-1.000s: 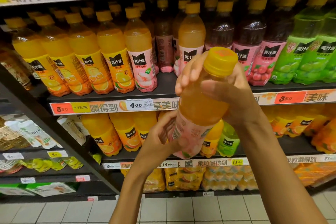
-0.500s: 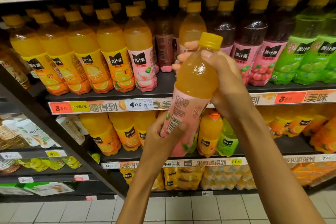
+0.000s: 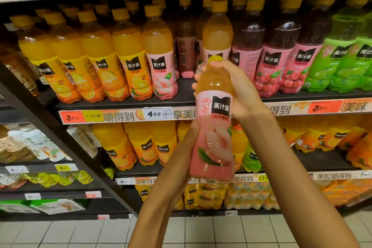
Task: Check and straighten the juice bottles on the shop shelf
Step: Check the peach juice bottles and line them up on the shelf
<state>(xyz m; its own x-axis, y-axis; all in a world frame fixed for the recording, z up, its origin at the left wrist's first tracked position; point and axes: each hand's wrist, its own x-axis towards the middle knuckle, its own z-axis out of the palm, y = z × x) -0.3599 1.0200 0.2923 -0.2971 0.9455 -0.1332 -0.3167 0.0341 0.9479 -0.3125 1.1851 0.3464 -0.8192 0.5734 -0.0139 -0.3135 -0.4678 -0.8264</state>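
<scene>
I hold a peach juice bottle (image 3: 214, 127) with a pink label upright in front of the shelf, its front label facing me. My right hand (image 3: 239, 90) grips its neck and upper body just under the yellow cap. My left hand (image 3: 187, 147) holds the lower body, thumb along the label's left side. Behind it on the middle shelf (image 3: 120, 104) stand orange juice bottles (image 3: 96, 62), one peach bottle (image 3: 163, 66) and another peach bottle (image 3: 217, 34) set further back, leaving a gap in the front row.
Dark red juice bottles (image 3: 281, 56) and green bottles (image 3: 342, 56) fill the shelf's right side. More orange bottles (image 3: 141, 145) stand on the shelf below. Pouch drinks (image 3: 36, 147) sit on a neighbouring rack at the left. Tiled floor (image 3: 80, 233) lies below.
The held bottle went from tilted with its cap toward me to upright, and was turned so the front label faces me. Both hands kept hold and dropped slightly lower.
</scene>
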